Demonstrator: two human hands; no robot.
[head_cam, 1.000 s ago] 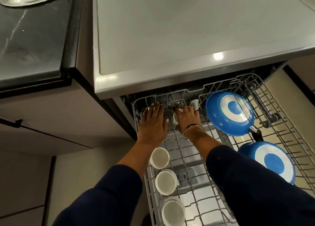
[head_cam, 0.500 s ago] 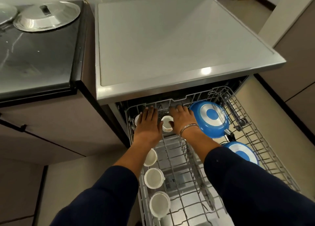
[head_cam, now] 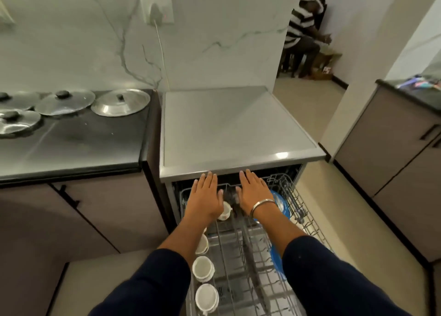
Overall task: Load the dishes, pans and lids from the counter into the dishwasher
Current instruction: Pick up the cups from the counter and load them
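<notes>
Pulled-out wire rack (head_cam: 307, 222) below the dishwasher (head_cam: 233, 129) top edge, holding white cups (head_cam: 204, 268) along its left side and blue pans (head_cam: 280, 206) at right; left hand (head_cam: 205, 200) and right hand (head_cam: 254, 192) flat above the rack's far end, fingers straight and apart, gripping nothing, fingertips near the steel lip; steel lids (head_cam: 120, 102) on the dark counter (head_cam: 71, 144) to the left; tiled floor open at right; seated person (head_cam: 301, 33) beyond the marble wall.

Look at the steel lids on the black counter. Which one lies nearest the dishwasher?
The rightmost lid: it sits at the counter's right end beside the dishwasher, uncovered. The other lids lie farther left, overlapping each other.
</notes>
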